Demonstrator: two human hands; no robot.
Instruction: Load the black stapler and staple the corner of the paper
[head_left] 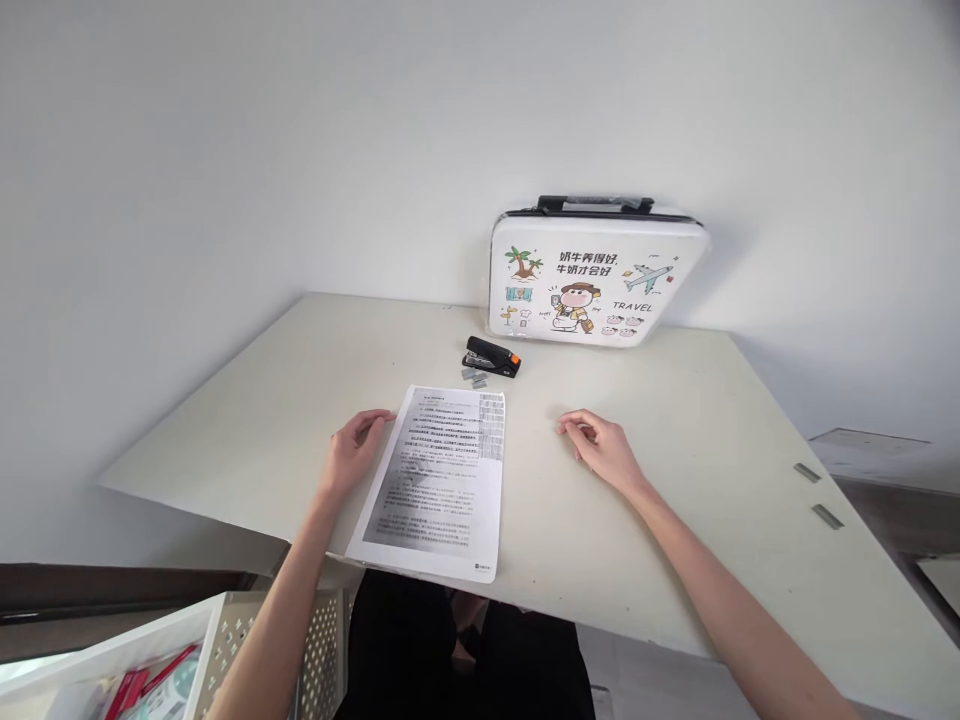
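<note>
A printed sheet of paper [427, 490] lies on the white table, its lower edge at the table's front. My left hand [356, 448] rests just left of it, fingertips close to its upper left edge, loosely bent with nothing held. To the right of the sheet, some distance away, my right hand [602, 447] lies on its side on the tabletop, its fingers relaxed and holding nothing. Beyond the sheet sits a black stapler [493, 357] with an orange end. Several small grey staple strips [474, 378] lie between the stapler and the sheet's top edge.
A white travel case [592, 280] with cartoon prints and a black handle stands against the wall at the table's back. Two grey strips [817, 495] lie near the right edge. At lower left is a white perforated basket [217, 640] with red items inside.
</note>
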